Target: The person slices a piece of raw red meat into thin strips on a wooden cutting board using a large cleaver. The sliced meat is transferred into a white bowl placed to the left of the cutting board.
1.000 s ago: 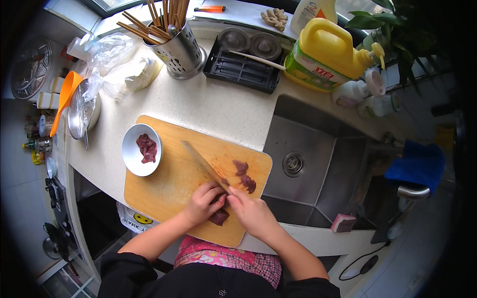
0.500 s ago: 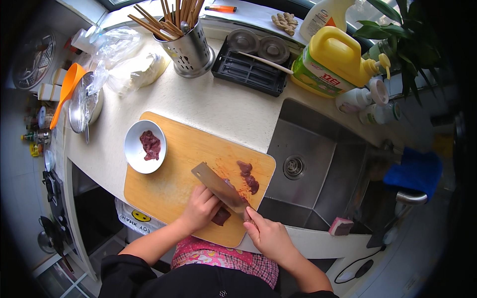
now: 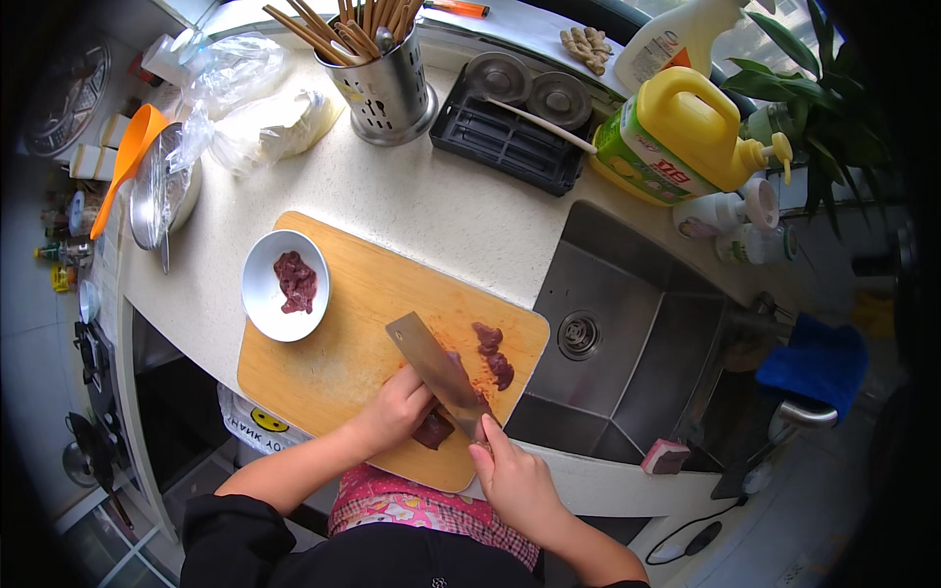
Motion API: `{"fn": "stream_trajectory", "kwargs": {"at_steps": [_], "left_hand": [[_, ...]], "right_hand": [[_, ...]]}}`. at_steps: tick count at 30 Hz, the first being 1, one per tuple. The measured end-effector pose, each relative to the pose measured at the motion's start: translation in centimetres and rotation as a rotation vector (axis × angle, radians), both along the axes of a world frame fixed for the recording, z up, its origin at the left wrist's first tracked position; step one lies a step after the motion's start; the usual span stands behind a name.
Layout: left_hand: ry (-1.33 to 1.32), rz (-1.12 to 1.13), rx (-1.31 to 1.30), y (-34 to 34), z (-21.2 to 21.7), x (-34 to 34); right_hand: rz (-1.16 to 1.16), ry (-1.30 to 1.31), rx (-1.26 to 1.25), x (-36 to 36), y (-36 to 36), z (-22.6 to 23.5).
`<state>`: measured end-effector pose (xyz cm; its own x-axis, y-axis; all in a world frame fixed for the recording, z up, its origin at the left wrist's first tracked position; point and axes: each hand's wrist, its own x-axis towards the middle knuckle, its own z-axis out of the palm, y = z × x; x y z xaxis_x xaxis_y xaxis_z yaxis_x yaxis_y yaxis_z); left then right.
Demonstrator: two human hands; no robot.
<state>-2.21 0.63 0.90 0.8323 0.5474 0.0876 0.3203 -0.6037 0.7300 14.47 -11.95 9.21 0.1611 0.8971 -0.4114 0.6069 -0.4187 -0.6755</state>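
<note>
Nearest, a pink patterned cloth (image 3: 421,502) shows below the person's black top (image 3: 353,559). The right hand (image 3: 517,478) comes in over the near edge, its fingers closed around the handle of a cleaver (image 3: 436,365). The broad blade slants up and leftward over the cutting board (image 3: 338,367), its flat side showing. Just left of the blade, the left hand (image 3: 397,407) has its fingers bent and close together; the blade hides the tips, so I cannot tell whether they pinch anything. A dark red chunk of meat (image 3: 433,429) lies on the board under and beside that hand, partly covered by the blade. To the right of the blade, cut pieces (image 3: 493,355) lie in a short row near reddish smears. A white bowl (image 3: 257,306) holding more meat (image 3: 296,282) sits at the board's left end.

A pink and white sponge (image 3: 667,457) rests at the near rim of the steel sink (image 3: 622,338), right of the board. Farther back on the tabletop (image 3: 441,211) stand a metal holder (image 3: 387,98) of chopsticks (image 3: 319,34), a black rack (image 3: 510,147) and a yellow jug (image 3: 686,122). Ginger (image 3: 586,47) lies beyond.
</note>
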Motion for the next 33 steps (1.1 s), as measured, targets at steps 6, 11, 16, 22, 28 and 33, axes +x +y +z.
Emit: {"fn": "stream_trajectory", "kwargs": {"at_steps": [6,11,16,22,28,33], "left_hand": [[-0.055,0.036,0.002,0.0,-0.5,0.0],[-0.039,0.080,0.000,-0.3,-0.1,-0.3],[-0.063,0.064,-0.024,-0.1,0.0,-0.1],[-0.067,0.050,-0.002,0.3,0.2,0.4],[-0.012,0.027,-0.018,-0.2,-0.8,-0.6],[-0.058,-0.015,0.019,0.1,-0.8,-0.4]], "right_hand": [[-0.042,0.136,0.065,0.7,2.4,-1.8],[-0.042,0.143,0.107,1.1,0.8,-0.6],[0.047,0.041,-0.028,1.2,-0.6,1.6],[0.072,-0.045,-0.024,0.4,-0.4,1.1],[0.054,-0.040,0.042,0.8,-0.4,1.6],[0.070,-0.046,-0.042,1.0,-0.3,1.5]]}}
